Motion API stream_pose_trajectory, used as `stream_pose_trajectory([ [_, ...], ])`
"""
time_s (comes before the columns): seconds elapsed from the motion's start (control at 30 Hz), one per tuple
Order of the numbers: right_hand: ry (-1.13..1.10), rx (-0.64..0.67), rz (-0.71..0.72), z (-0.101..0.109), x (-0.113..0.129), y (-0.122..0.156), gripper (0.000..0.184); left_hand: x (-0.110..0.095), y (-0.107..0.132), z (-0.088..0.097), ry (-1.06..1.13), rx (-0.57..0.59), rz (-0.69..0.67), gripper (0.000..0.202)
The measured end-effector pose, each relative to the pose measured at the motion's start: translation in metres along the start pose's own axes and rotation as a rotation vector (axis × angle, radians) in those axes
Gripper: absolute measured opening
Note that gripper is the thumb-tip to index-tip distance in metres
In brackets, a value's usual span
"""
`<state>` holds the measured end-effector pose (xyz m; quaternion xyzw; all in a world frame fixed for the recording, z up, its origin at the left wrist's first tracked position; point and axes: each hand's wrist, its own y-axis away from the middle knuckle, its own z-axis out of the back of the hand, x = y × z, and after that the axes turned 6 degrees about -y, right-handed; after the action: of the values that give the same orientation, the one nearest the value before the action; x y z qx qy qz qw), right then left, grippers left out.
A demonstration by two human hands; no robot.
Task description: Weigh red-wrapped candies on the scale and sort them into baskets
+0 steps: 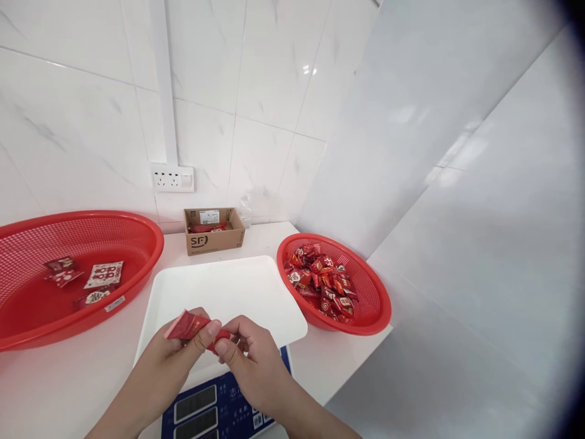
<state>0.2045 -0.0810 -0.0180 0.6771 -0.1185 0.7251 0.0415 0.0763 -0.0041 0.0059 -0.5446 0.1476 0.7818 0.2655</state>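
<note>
Both of my hands meet over the front of a white weighing tray (214, 283), gripping a small red packet (186, 325). My left hand (183, 347) pinches its middle between thumb and fingers, and one end sticks out to the left. At the packet's right end, my right hand (249, 350) has thumb and fingertips closed on it. Below my hands is the blue panel (228, 399) of a digital scale, with dark displays. What the packet contains is hidden.
A red basket (381, 299) of small red packets (322, 280) stands right, by the table's edge. Another red basket (158, 238) at left holds several packets (104, 274). Behind the tray sit a cardboard box (214, 244) with red items and a crumpled clear bag (245, 209).
</note>
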Motion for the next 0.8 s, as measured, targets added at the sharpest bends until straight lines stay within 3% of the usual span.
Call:
stream_pose_trajectory([
  [0.13,-0.072,-0.001,0.003,0.000,0.002,-0.001,0.030,0.002,-0.003,0.003,-0.080,0.066,-0.066,0.041],
  [0.37,0.012,-0.042,0.031,-0.003,0.012,-0.001,0.034,0.002,-0.004,0.005,-0.088,0.150,-0.109,0.035],
  [0.57,0.040,0.040,0.025,-0.001,0.009,0.002,0.024,0.005,0.000,0.002,0.017,0.081,-0.016,0.037],
  [0.8,0.020,0.053,0.043,0.000,0.009,0.005,0.027,0.005,0.000,0.004,0.014,0.050,-0.056,0.037],
])
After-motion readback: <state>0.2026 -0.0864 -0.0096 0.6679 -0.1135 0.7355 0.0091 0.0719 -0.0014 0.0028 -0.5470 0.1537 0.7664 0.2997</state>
